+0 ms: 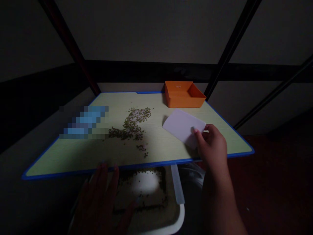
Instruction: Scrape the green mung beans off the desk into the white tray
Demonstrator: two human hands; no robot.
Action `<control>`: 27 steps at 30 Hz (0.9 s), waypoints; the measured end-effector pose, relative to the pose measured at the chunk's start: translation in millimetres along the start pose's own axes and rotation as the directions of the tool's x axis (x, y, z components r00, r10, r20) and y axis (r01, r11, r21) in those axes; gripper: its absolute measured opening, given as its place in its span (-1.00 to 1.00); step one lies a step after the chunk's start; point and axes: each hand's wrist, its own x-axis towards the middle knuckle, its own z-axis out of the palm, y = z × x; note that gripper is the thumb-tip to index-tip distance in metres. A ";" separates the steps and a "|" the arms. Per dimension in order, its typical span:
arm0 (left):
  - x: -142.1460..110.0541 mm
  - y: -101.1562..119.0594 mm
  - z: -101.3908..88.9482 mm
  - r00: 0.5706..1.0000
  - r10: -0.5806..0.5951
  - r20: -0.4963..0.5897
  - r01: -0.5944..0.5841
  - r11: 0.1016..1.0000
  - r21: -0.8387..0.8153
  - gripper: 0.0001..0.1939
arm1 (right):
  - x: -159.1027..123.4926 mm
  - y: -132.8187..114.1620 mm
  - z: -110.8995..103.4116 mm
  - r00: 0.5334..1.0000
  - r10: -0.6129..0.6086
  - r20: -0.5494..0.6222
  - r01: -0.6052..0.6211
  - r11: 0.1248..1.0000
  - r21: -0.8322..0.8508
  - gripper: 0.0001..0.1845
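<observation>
My right hand [212, 143] pinches the near right corner of a thin white card [183, 125], thumb on top, holding it tilted over the pale yellow-green board [156, 147]. Left of the card, small dark greenish grains or beads [134, 122] lie scattered in a loose patch on the board. My left hand [105, 192] is in shadow at the board's near edge, fingers spread and nothing visible in them. It is above a white-rimmed tub [179, 218], where more of the small grains lie along the bottom and sides.
An orange open box [184, 101] stands at the board's back right. On the left side lies a blue item [85, 120], blurred out by pixelation. A blue edging [146, 164] runs round the board. Dark wall panels rise behind, and clear plastic [193, 171] shows beneath the board.
</observation>
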 end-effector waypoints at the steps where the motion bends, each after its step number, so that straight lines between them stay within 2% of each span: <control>1: -0.2 0.4 0.1 1.000 -0.001 -0.001 0.001 1.000 0.006 -0.13 | 1.0 0.6 -1.3 0.999 -0.005 -0.047 0.003 1.000 -0.031 -0.78; 4: -0.2 1.3 0.0 1.000 -0.003 -0.009 0.003 1.000 0.022 -0.14 | 0.8 0.4 -1.5 0.998 -0.008 -0.056 0.006 0.999 -0.034 -0.80; 8: 0.3 1.3 0.2 1.000 0.009 -0.013 -0.008 1.000 0.028 -0.14 | -6.8 -6.1 5.2 0.995 -0.015 0.103 0.006 0.996 0.089 -0.83; 12: 1.2 1.9 0.8 1.000 0.000 -0.017 0.001 1.000 0.020 -0.13 | -17.0 -14.9 14.4 0.963 -0.046 0.264 -0.017 0.972 0.233 -0.84; 15: 1.2 2.4 -0.4 1.000 -0.012 -0.021 0.012 1.000 0.012 -0.14 | -22.8 -19.5 21.0 0.938 -0.070 0.338 -0.043 0.948 0.315 -0.83; 21: -0.9 0.0 -1.4 1.000 0.002 0.019 -0.003 0.999 0.035 -0.11 | -28.0 -23.7 26.5 0.915 -0.097 0.392 -0.071 0.917 0.393 -0.84; 27: 0.0 2.1 0.1 1.000 -0.008 -0.004 0.008 0.999 0.035 -0.15 | -24.8 -21.3 14.6 0.912 -0.120 0.392 -0.080 0.886 0.457 -0.84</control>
